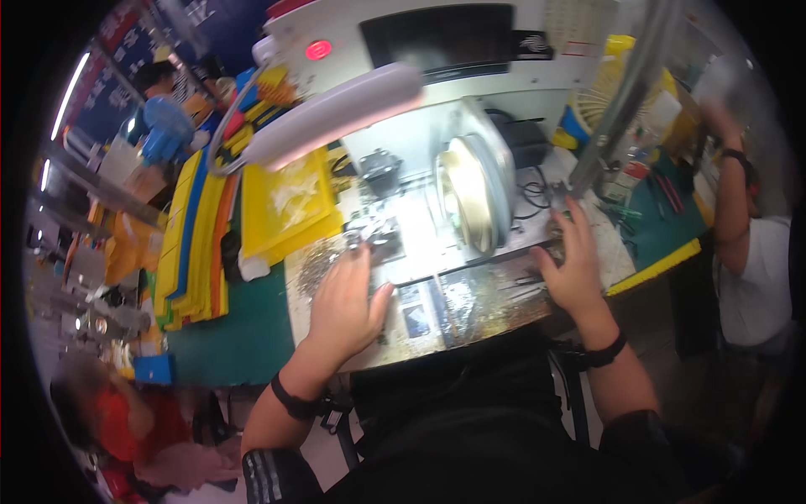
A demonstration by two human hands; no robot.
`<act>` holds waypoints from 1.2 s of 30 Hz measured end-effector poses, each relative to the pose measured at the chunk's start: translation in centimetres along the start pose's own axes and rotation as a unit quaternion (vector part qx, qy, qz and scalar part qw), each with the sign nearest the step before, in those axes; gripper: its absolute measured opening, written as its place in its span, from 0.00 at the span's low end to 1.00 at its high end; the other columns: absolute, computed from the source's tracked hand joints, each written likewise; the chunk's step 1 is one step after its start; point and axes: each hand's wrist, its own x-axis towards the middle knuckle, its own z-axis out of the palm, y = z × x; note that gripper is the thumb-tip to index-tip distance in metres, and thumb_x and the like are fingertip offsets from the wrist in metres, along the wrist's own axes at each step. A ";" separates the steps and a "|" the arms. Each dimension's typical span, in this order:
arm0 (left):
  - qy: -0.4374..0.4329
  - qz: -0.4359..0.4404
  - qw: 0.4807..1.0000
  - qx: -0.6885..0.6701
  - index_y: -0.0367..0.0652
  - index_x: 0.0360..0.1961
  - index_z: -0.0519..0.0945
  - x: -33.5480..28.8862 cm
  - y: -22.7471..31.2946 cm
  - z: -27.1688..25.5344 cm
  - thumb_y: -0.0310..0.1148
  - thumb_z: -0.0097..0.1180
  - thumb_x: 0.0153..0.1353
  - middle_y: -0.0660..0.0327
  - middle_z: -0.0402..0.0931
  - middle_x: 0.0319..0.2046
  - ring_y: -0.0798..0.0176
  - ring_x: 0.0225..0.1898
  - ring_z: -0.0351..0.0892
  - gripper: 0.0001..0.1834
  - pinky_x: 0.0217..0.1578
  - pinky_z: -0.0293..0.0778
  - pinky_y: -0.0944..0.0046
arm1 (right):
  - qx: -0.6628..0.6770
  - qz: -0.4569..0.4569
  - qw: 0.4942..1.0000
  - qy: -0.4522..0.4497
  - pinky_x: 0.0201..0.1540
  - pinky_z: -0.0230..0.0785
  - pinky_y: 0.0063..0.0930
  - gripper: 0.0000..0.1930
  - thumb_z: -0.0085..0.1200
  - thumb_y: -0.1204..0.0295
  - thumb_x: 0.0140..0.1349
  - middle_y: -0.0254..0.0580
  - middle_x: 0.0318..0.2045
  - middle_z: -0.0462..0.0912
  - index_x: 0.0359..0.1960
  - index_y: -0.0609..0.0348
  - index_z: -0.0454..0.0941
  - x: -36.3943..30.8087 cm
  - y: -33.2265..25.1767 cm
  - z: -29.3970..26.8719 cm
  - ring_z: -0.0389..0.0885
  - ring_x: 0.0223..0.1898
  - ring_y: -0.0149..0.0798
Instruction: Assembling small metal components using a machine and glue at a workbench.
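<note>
My left hand rests at the left of the worktop, its fingers stretched forward and its thumb apart. Its fingertips reach a cluster of small shiny metal pieces; whether they touch them is too blurred to tell. Over on the right side, my right hand is open, fingers spread, above the worktop edge near some thin tools. Between and beyond both hands, a round gold-coloured disc stands upright with a pale guard around it. A small dark block sits left of the disc.
A long lamp hangs over the worktop. At left stand a yellow tray and stacked yellow bins. A dark screen is behind, a fan at back right. Other people sit at right and lower left.
</note>
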 end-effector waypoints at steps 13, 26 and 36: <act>0.018 -0.029 0.999 -0.037 0.20 0.67 0.61 -0.7 -0.1 2.4 0.35 0.60 0.61 0.31 0.68 0.61 0.33 0.63 0.69 0.39 0.64 0.65 0.47 | 0.002 -0.028 0.999 0.023 0.68 0.56 0.51 0.31 0.68 0.59 0.55 0.61 0.66 0.66 0.57 0.64 0.75 0.0 -0.1 -0.6 0.63 0.67 0.62; 0.105 -0.031 0.987 -0.119 0.32 0.56 0.78 -5.0 0.3 -0.7 0.25 0.61 0.56 0.44 0.78 0.56 0.45 0.59 0.77 0.24 0.61 0.69 0.55 | 0.025 -0.036 0.998 0.041 0.68 0.57 0.51 0.28 0.68 0.62 0.55 0.60 0.65 0.67 0.56 0.63 0.75 -0.4 0.3 -0.3 0.64 0.68 0.60; 0.090 0.066 0.967 -0.227 0.36 0.43 0.83 -11.5 4.1 -1.6 0.25 0.66 0.54 0.49 0.84 0.41 0.47 0.42 0.85 0.13 0.45 0.79 0.57 | 0.032 -0.022 0.999 0.037 0.69 0.57 0.49 0.28 0.68 0.64 0.54 0.57 0.65 0.68 0.55 0.62 0.76 -0.4 -0.1 -0.3 0.64 0.67 0.59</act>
